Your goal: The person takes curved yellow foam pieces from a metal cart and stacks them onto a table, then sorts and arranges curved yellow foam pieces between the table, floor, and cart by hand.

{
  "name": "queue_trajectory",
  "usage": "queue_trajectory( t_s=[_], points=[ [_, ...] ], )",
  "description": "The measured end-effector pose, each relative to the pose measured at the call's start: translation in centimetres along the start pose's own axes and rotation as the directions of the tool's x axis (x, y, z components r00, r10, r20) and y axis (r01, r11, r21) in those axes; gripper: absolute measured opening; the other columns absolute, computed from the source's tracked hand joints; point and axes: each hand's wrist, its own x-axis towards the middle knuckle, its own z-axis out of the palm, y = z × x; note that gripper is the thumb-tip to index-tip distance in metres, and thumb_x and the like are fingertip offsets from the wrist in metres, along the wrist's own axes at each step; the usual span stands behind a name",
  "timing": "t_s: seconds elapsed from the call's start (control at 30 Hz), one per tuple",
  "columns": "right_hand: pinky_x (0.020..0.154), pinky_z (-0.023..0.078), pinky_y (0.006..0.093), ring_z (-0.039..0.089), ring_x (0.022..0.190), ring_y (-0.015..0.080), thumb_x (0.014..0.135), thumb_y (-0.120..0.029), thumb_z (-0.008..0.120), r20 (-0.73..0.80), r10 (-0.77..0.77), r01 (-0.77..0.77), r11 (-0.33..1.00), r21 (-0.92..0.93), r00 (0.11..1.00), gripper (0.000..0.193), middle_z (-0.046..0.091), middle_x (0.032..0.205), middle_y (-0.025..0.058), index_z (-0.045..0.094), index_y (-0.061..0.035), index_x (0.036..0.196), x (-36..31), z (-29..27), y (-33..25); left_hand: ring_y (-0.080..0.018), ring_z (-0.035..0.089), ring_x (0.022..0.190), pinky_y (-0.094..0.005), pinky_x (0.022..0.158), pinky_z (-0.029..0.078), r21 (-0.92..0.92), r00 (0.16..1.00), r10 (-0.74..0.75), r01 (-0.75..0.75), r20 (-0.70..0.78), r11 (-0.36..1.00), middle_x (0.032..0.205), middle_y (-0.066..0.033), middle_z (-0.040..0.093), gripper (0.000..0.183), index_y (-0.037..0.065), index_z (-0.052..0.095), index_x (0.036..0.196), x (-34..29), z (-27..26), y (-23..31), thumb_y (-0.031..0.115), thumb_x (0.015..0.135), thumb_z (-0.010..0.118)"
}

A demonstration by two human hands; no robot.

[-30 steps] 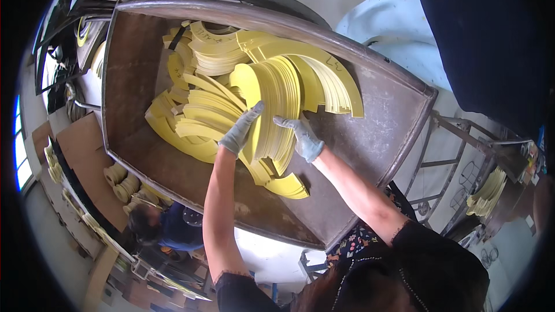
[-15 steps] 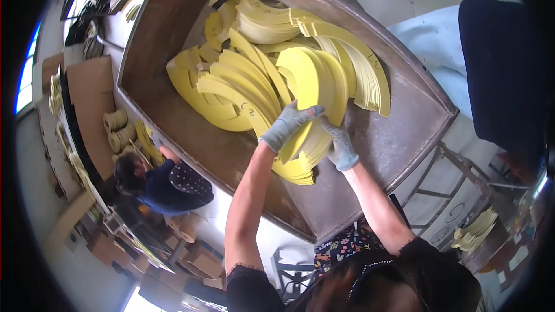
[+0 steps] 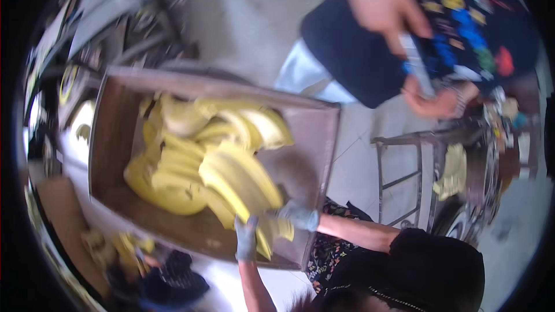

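Yellow curved flat strips (image 3: 173,167) lie in overlapping fanned stacks inside a brown, open-topped bin (image 3: 103,156). My gloved left hand (image 3: 247,241) grips the near left edge of a thick stack of curved yellow strips (image 3: 245,179). On that stack's near right side, my gloved right hand (image 3: 299,215) is closed around the edge. The stack slants over the other strips, its far end resting among them. Both grey gloves are blurred, and the undersides of the fingers are hidden.
Beyond the bin at the right stands another person (image 3: 358,40), a flat silvery object (image 3: 417,66) in their hands. A second person (image 3: 173,286) is low at the left, near more yellow pieces (image 3: 130,248). A metal frame (image 3: 399,182) stands right of the bin.
The view has swung, so the bin sits lower and further left and the standing person's hands now show. My hands remain at the stack, which has tilted and spread.
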Motion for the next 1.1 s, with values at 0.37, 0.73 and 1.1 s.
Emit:
queue_trajectory(
  t_s=[0.37, 0.73, 1.1],
  points=[
    [0.104, 0.044, 0.0311, 0.055, 0.119, 0.0169, 0.075, -0.028, 0.087, 0.310, -0.326, 0.381, 0.915, -0.136, 0.893, 0.084, 0.062, 0.126, 0.0098, 0.042, -0.0035, 0.142, -12.6, 2.8, 1.3, -0.0226, 0.058, 0.107, -0.0380, 0.091, 0.051, 0.070, 0.880, 0.473, -0.469, -0.044, 0.880, 0.121, -0.0137, 0.056, 0.086, -0.002, 0.044, 0.132, -15.4, 2.3, -2.1, 0.068, 0.085, 0.060],
    [0.102, 0.046, 0.0359, 0.056, 0.118, 0.0179, 0.076, -0.020, 0.086, 0.634, 0.000, 0.111, 0.984, -0.136, 0.773, 0.081, 0.060, 0.126, 0.0099, 0.038, -0.0059, 0.140, -21.4, 5.8, -0.8, -0.0292, 0.050, 0.118, -0.0444, 0.101, 0.045, 0.134, 0.775, 0.472, -0.462, -0.421, 0.877, 0.134, -0.0214, 0.046, 0.077, -0.002, 0.032, 0.143, -29.8, 5.7, -4.1, 0.061, 0.099, 0.036],
    [0.100, 0.045, 0.0389, 0.055, 0.118, 0.0230, 0.059, -0.028, 0.094, 0.864, -0.004, 0.516, 0.804, -0.296, 0.503, 0.093, 0.058, 0.124, 0.0112, 0.043, -0.0108, 0.135, -19.9, 11.9, 11.5, -0.0320, 0.049, 0.125, -0.0489, 0.105, 0.042, -0.335, 0.807, 0.422, -0.566, -0.413, 0.754, 0.138, -0.0180, 0.046, 0.099, 0.002, 0.035, 0.144, -33.2, -1.1, -10.0, 0.069, 0.077, 0.064]
  ],
)
